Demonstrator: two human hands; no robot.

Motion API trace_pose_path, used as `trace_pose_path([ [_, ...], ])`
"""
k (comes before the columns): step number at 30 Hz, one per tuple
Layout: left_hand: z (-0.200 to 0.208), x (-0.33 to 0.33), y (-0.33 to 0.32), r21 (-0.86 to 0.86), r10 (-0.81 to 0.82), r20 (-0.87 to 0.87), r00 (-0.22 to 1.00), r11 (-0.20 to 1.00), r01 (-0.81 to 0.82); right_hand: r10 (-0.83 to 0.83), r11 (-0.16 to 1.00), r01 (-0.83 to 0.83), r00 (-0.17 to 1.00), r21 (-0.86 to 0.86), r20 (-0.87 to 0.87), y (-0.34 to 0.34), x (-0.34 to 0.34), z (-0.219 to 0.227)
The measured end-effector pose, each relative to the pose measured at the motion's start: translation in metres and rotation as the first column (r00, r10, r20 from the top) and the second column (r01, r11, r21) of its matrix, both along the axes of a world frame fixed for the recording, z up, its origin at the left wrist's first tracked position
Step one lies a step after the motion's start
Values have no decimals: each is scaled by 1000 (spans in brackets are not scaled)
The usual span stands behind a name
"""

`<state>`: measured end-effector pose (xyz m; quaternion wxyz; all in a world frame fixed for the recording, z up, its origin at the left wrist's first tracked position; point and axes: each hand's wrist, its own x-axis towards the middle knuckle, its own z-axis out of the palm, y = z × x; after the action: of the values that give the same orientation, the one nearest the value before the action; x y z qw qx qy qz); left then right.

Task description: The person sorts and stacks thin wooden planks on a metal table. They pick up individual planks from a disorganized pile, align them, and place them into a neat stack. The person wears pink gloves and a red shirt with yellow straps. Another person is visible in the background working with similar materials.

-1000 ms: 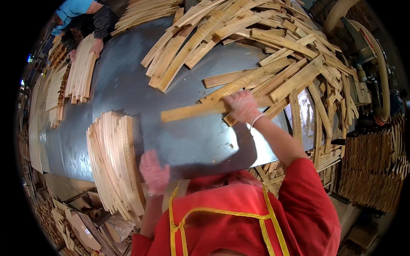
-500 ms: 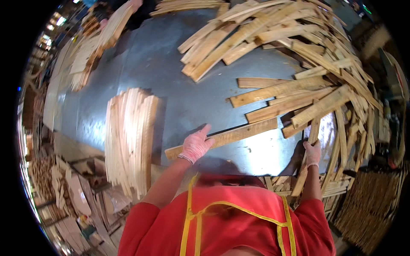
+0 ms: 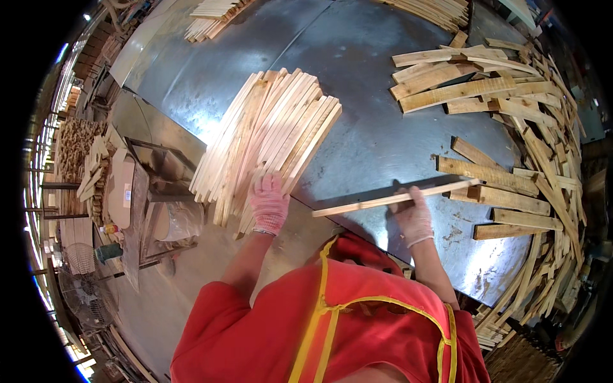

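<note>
My left hand (image 3: 269, 205), in a pinkish-white knit glove, rests at the near end of a stack of pale wooden slats (image 3: 271, 121). Its fingers lie stretched over the slat ends, next to one slat that sticks out toward me. In my right hand (image 3: 414, 220), gloved alike, is a single wooden slat (image 3: 377, 202), gripped right of its middle and turned narrow edge up. This slat is held over the front edge of the grey metal table (image 3: 364, 127), its left end pointing toward the stack.
A heap of loose, rougher slats (image 3: 543, 121) covers the table's right side. Further bundles of slats (image 3: 220, 14) lie at the far edge. To the left stand a metal frame (image 3: 150, 191) and a floor fan (image 3: 83, 281).
My view has turned left. My left hand has moved from a slat on the table to the stack. My right hand has lifted a slat from the heap side and brought it left.
</note>
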<state>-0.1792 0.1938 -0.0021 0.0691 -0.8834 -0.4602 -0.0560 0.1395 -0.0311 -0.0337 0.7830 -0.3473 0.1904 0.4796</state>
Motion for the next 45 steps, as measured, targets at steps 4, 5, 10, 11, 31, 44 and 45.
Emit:
trace_pose_path([
  [4, 45, 54, -21, -465, -203, 105, 974, 855, 228, 172, 979, -171, 985, -110, -2, 41, -45, 5],
  [5, 57, 74, -30, -580, -279, 167, 946, 748, 323, 198, 974, -194, 980, -118, 23, 47, -55, 4],
  [10, 30, 107, -49, -720, -176, 309, 935, 599, 351, 360, 932, -329, 891, -154, 276, 47, -53, 19],
  [11, 23, 100, -47, -651, -171, 334, 927, 669, 358, 379, 917, -292, 849, -271, 368, 36, -35, 26],
  [31, 28, 185, -94, -557, -472, 71, 879, 712, 427, -498, 428, 817, 570, -387, 653, -285, 341, -73],
  [44, 13, 198, -143, -629, -665, -131, 735, 629, 457, 563, 825, -511, 784, -243, 262, -78, -35, 55],
  [45, -8, 184, -131, -568, -634, -129, 763, 678, 467, 630, 776, -570, 681, -269, 373, -74, -34, 62],
])
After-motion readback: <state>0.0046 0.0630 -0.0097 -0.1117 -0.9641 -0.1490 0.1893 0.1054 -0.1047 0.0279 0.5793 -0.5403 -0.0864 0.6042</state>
